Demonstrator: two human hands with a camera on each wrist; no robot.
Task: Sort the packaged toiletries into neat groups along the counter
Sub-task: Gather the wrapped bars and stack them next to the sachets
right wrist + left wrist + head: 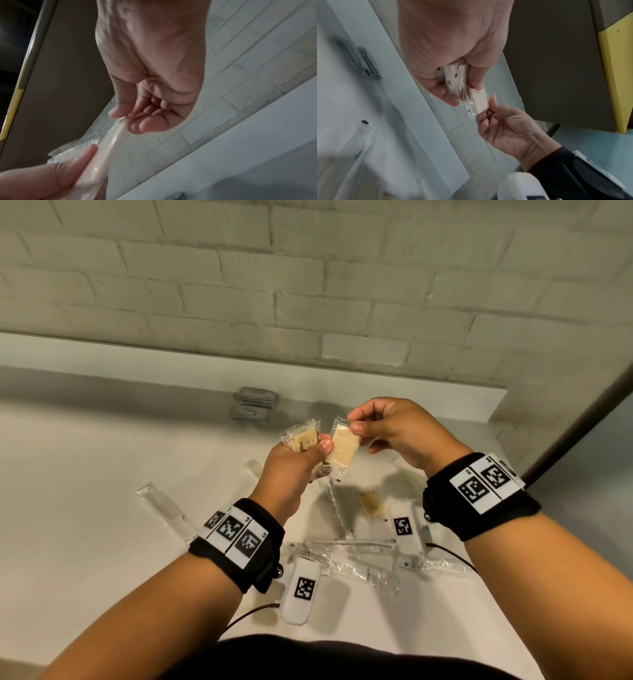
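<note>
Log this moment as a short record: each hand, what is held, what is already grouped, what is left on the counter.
left hand: grips a bundle of wrapped soaps
right hand: pinches the top of one soap packet, its lower end at the left thumb
grouped: grey sachets stacked by the wall
left on counter: one soap, several clear-wrapped long items
</note>
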